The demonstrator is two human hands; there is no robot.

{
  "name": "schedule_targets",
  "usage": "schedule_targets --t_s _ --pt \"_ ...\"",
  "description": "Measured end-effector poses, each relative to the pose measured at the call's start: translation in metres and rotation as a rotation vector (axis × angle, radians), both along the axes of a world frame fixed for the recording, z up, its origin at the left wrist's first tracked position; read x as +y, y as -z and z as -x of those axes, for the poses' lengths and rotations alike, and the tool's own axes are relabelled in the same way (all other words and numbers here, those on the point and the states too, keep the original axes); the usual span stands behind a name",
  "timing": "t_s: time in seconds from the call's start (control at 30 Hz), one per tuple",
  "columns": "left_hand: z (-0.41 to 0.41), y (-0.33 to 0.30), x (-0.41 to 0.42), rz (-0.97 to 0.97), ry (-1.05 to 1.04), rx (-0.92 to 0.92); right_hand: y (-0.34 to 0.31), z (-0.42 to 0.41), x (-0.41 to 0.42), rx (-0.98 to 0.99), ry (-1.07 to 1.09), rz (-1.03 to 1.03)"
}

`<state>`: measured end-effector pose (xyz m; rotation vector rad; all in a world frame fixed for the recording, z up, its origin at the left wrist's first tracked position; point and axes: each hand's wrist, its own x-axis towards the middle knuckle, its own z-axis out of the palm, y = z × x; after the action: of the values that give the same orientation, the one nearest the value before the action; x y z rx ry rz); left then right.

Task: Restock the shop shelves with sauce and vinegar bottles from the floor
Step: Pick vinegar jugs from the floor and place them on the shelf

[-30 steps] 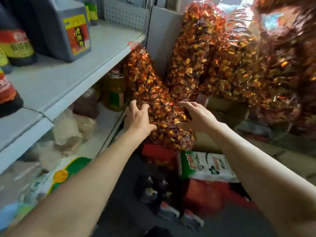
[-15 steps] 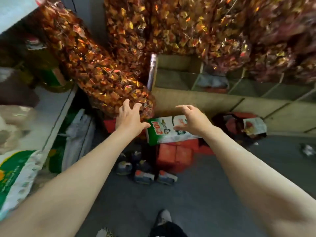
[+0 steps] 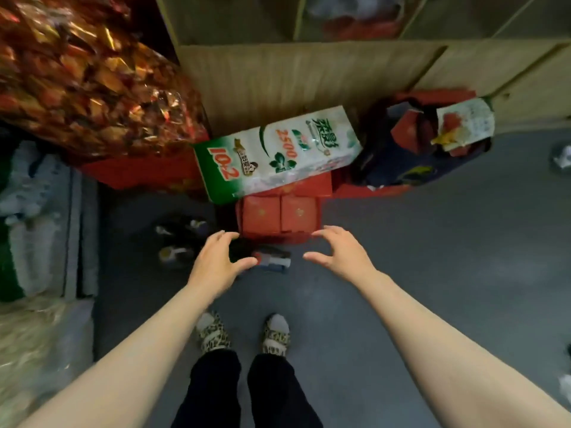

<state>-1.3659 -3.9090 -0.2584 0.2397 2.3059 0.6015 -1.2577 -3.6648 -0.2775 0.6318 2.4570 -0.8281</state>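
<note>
Landmark taken: the red boxes [image 3: 279,216] stacked on the grey floor [image 3: 432,242].

Far left of the boxes, white sacks [image 3: 29,211] are seen on a low shelf; above them a bag of foil-wrapped sweets [image 3: 86,88] is hung. Half a second ago that bag was touched by the left hand; it is now cleared, and the view has been tipped down toward the floor.

Just left of the boxes, dark sauce bottles [image 3: 176,239] are stood on the floor, badly blurred, so the count cannot be told. One bottle [image 3: 272,261], apparently lying on its side, is placed just in front of the boxes.

The left hand [image 3: 219,261] has been lowered over that bottle, fingers spread and loosely bent, nothing gripped; contact cannot be confirmed. The right hand [image 3: 340,254] has been brought down in front of the boxes' right corner, fingers likewise spread, nothing held.

A green-and-white tissue pack [image 3: 278,152] is laid on top of the boxes. Right of them, a dark bag [image 3: 411,149] is slumped against a cardboard wall [image 3: 309,75].

Leopard-print slippers [image 3: 244,335] are seen nearer than the boxes.
</note>
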Motion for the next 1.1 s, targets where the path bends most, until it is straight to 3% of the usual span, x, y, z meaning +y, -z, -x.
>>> schedule_targets --t_s 0.37,0.6,0.77,0.9,1.1 --pt "-0.010 0.290 0.024 -0.067 -0.230 -0.272 0.292 -0.036 -0.020 -0.022 0.312 0.162" --pt "-0.010 0.414 0.027 -0.071 -0.148 -0.240 0.416 -0.031 -0.048 0.111 0.488 0.287" --pt "-0.009 0.456 0.031 -0.122 -0.171 -0.241 0.454 -0.029 -0.055 0.280 0.558 0.368" --pt "-0.007 0.469 0.032 -0.155 -0.207 -0.242 0.461 -0.029 -0.051 0.273 0.540 0.468" --pt "-0.005 0.471 0.033 -0.163 -0.243 -0.251 0.459 -0.023 -0.053 0.291 0.553 0.376"
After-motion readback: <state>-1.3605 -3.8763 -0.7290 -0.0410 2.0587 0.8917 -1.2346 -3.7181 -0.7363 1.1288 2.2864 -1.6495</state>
